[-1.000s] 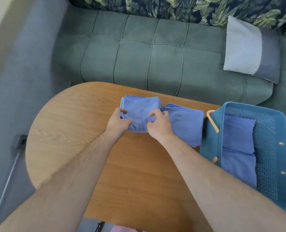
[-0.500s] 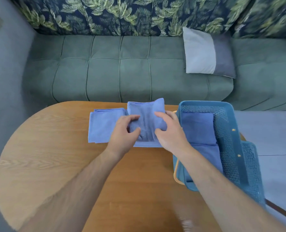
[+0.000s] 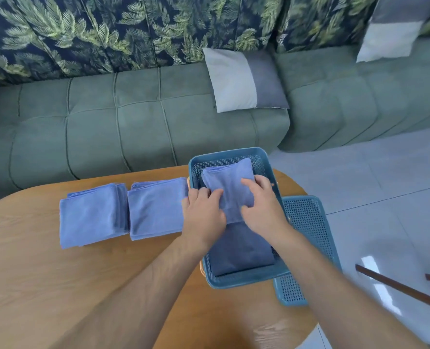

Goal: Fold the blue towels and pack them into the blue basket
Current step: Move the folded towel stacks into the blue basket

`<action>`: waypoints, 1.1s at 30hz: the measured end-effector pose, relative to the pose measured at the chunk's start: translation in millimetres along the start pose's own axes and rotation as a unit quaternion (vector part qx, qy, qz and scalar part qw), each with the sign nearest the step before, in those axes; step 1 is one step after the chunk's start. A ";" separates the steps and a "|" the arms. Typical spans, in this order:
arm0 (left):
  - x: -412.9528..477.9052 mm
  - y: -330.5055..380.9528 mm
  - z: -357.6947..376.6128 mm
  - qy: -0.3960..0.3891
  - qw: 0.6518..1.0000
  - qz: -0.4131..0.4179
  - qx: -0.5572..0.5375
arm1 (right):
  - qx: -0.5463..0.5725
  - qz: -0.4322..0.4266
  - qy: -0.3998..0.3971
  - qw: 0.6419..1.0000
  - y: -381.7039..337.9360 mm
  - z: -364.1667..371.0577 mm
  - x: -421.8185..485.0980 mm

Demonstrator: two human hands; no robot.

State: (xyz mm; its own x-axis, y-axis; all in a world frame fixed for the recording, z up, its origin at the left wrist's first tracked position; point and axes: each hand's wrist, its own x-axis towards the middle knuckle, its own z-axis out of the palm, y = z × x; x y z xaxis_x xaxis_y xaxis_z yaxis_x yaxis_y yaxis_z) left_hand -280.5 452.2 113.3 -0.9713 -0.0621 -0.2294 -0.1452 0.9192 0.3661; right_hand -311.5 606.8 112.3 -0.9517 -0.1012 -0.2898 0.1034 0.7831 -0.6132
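Observation:
A folded blue towel hangs over the far half of the blue basket, held from both sides. My left hand grips its left edge and my right hand grips its right edge. Under it, in the near half of the basket, lies a darker folded towel. Two more folded blue towels rest on the wooden table to the left of the basket: one right beside it and one further left.
The basket's mesh lid lies against its right side, over the table's right edge. A green sofa with a grey-white cushion runs behind the table. Tiled floor and brown wooden bars are at the right.
Both hands have carried the folded towel rightward from the table to above the basket. The view has swung to the right, so the other towels now appear at the left.

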 end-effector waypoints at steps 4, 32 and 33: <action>16.3 12.4 13.2 -0.037 0.990 0.000 0.137 | -0.018 0.016 -0.028 0.999 15.3 12.5 19.9; 8.9 -24.9 0.4 0.075 0.961 0.065 0.260 | -0.108 -0.132 0.030 0.985 -19.3 36.7 -3.7; 3.1 -34.9 -2.0 0.104 0.965 0.066 0.232 | -0.093 -0.149 0.054 0.983 -29.2 41.1 -9.1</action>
State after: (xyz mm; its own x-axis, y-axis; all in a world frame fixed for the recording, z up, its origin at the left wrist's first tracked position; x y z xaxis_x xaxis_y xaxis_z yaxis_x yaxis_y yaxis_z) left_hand -278.8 419.1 101.6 -0.9994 0.0348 -0.0051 0.0350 0.9966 -0.0746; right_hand -294.0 559.6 102.6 -0.9577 -0.2859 -0.0323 -0.2301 0.8283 -0.5108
